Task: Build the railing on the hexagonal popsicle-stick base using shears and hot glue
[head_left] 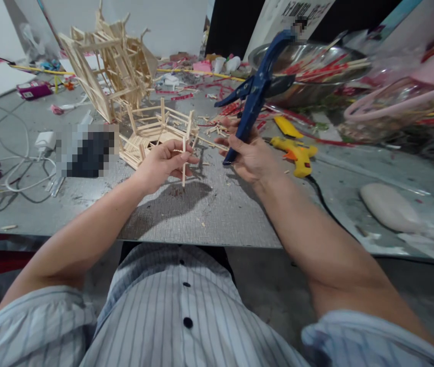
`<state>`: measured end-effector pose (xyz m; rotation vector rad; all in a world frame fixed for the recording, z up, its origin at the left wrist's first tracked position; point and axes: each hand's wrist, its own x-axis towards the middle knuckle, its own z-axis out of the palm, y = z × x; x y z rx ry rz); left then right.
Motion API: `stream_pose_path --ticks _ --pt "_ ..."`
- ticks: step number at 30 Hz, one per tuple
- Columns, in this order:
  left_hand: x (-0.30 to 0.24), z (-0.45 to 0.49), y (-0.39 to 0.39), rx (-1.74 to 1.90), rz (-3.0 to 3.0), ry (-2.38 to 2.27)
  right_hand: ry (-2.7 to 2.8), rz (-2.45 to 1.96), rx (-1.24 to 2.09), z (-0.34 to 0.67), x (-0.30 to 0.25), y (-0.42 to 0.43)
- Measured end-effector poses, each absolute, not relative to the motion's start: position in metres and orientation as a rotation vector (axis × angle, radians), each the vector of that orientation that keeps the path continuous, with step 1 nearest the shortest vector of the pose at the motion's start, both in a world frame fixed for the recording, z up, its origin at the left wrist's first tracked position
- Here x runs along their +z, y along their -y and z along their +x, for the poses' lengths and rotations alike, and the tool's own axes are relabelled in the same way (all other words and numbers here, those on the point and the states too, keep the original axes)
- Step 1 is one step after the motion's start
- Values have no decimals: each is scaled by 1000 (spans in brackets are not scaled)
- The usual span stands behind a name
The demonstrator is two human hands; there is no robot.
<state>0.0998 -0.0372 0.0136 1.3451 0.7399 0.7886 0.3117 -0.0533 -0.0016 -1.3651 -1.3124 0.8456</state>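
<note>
My left hand (165,163) pinches a thin wooden stick (183,171) upright between thumb and fingers. My right hand (249,153) is wrapped round the lower handle of blue hand shears (253,104), which tilt up and away with their dark blade part to the right. Another thin stick (211,142) reaches toward the right fingers; I cannot tell whether they hold it. Just beyond my left hand sits a low open frame of glued sticks (159,127), partly hidden by that hand. Behind it stands a taller stick structure (113,66).
A yellow glue gun (297,155) with a black cord lies right of my right hand. Further back is a metal bowl (301,94) of red-wrapped sticks. A pale stone-like lump (388,206) rests at right. A white charger (46,140) with cable and a blurred dark object are at left.
</note>
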Motion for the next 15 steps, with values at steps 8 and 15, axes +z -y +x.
stream_pose_path --ticks 8,15 --pt "4 99 35 859 1586 -615 1381 -1279 751 320 -8 50" --pt "4 96 37 882 1836 -539 1352 -1169 914 320 9 66"
